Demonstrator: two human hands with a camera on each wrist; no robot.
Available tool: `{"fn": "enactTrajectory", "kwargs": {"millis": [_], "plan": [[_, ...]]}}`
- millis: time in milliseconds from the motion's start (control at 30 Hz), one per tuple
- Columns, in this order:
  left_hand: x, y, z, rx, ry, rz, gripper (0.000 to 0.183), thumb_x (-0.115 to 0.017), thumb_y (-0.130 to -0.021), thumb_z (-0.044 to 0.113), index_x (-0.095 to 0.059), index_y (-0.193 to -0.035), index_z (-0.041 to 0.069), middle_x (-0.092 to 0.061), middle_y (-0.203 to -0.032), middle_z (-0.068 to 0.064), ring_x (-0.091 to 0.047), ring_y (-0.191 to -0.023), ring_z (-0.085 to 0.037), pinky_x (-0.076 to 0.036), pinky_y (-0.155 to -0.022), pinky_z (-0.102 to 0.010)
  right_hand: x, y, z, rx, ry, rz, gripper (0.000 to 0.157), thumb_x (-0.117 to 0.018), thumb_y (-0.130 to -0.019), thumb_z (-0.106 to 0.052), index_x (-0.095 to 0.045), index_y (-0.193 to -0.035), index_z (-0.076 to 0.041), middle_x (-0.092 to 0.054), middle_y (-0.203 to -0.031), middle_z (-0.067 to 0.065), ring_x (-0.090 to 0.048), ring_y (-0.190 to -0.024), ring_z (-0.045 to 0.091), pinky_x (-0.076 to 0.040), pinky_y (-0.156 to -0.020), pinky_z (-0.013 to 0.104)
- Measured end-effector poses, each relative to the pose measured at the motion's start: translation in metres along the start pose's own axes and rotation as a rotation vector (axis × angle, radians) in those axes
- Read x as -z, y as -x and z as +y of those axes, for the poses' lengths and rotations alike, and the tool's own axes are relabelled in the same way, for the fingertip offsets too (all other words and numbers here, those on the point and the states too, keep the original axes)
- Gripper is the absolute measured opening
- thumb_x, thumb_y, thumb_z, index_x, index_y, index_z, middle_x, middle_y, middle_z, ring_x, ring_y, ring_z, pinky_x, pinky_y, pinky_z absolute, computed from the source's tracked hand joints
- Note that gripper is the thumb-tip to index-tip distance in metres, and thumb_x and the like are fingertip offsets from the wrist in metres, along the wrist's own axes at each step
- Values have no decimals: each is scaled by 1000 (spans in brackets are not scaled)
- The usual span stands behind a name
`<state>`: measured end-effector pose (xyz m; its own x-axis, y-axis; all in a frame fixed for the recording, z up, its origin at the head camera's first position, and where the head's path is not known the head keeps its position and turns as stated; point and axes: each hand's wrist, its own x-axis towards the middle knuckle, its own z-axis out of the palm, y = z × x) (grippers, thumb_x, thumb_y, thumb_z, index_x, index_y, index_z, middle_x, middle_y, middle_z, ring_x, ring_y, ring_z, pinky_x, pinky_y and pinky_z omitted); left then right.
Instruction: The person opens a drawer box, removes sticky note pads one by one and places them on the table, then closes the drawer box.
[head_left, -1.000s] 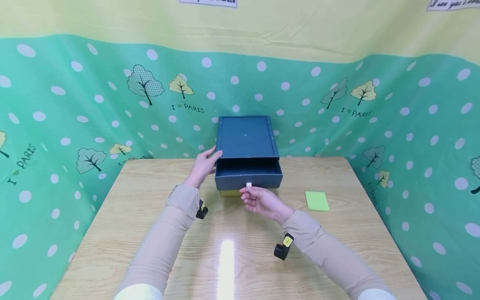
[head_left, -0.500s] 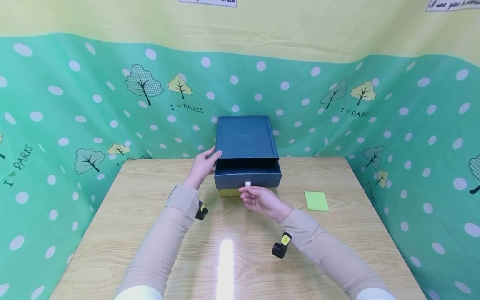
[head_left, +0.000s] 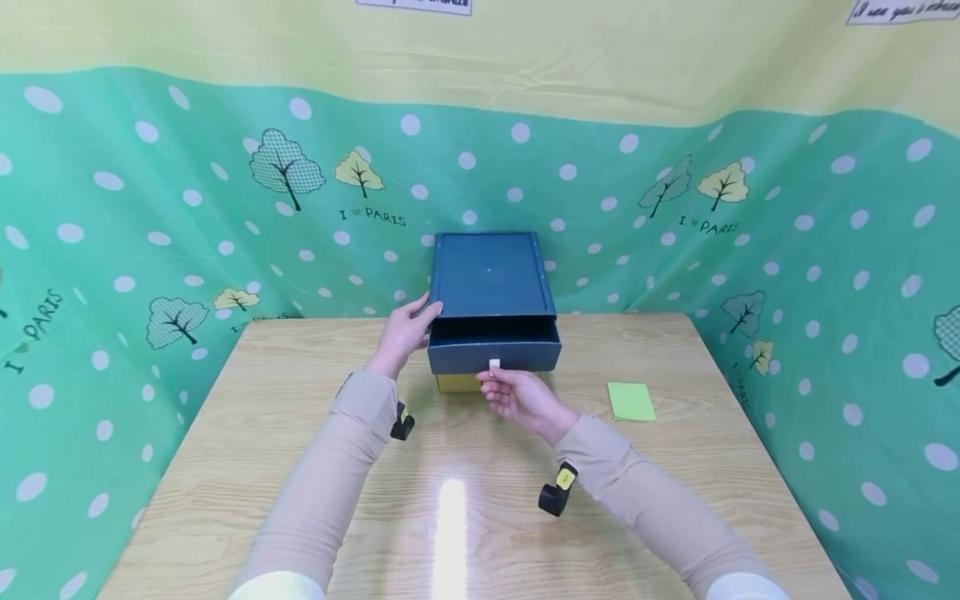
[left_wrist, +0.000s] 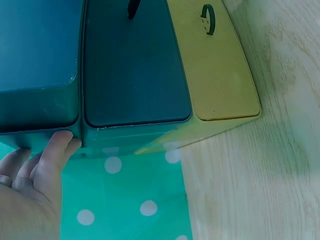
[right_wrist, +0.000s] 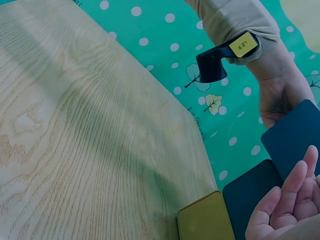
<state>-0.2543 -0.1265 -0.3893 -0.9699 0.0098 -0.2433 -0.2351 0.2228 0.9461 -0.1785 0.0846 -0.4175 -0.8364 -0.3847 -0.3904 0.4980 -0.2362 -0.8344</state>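
Note:
A drawer cabinet [head_left: 489, 271] stands at the back of the table, its blue top drawer [head_left: 459, 360] partly pulled out. The left wrist view shows a dark blue middle drawer [left_wrist: 135, 70] and a yellow bottom drawer [left_wrist: 225, 82], both pushed in, with dark pulls. My right hand [head_left: 528, 406] pinches the small white pull [head_left: 494, 364] on the top drawer's front, other fingers loosely bent below. My left hand [head_left: 403, 335] rests on the cabinet's left side near its front corner, fingers fairly straight. The part of the top drawer inside the cabinet is hidden.
A light green square pad of paper [head_left: 631, 402] lies on the wooden table [head_left: 315, 517] to the right of the cabinet. Polka-dot cloth [head_left: 600, 183] hangs close behind the cabinet and along both sides of the table.
The top drawer has slid slightly back into the cabinet, my right hand moving with it on the pull. More of the yellow drawer shows beneath. My left hand stays in place.

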Motion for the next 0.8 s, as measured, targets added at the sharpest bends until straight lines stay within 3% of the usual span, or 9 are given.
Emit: {"fn": "enactTrajectory", "kwargs": {"millis": [333,800], "plan": [[-1,0,0,5,58,-4,61,-56,-94,42,-33,-147,24,-34,-152,-10,-50,-127,-27,-50,-97,-37,-2,-3,-1,13,-28,11,34,-39,-102,-18,-67,-83,-13,-62,-69,-5,-55,-68,7,-43,-75,24],[-2,1,0,1,44,9,60,-55,-94,43,-34,-147,25,-36,-150,-10,-51,-126,-28,-51,-96,-37,-7,-6,-4,9,-57,67,36,-39,-102,-16,-68,-81,-12,-60,-66,-4,-54,-66,7,-42,-80,28]]}}
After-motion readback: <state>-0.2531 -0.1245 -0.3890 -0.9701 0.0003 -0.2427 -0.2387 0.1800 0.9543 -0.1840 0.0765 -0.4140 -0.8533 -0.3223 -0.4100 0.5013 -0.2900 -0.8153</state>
